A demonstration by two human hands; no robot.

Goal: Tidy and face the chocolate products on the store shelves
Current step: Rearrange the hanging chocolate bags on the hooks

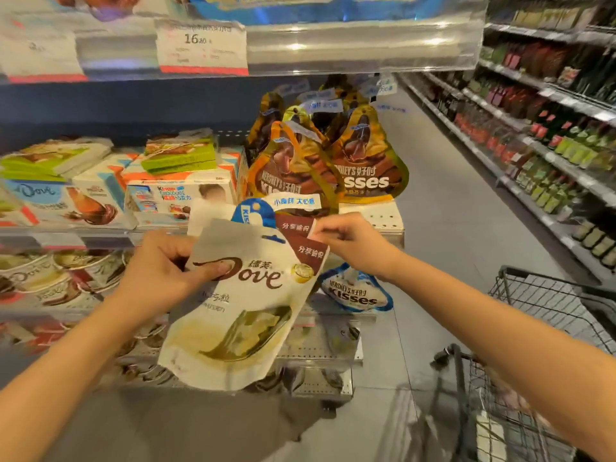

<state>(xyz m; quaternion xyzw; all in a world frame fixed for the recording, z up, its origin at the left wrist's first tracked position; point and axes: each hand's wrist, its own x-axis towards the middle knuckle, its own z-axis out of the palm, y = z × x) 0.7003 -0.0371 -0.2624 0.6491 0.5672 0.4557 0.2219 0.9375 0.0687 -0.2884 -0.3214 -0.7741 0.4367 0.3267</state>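
Left of the white Dove pouch [240, 305], my left hand [160, 275] has its fingers clamped on its edge, thumb across the logo, while right of it my right hand [353, 243] pinches the brown top corner, gold Kisses bags [320, 165] shelved just behind.

Both forearms are bare up to the frame edge; no sleeve is in view. Left hand [160, 271] and right hand [350, 243] wear no gloves (wrists likewise bare). Fingernails are short and unpainted where visible.
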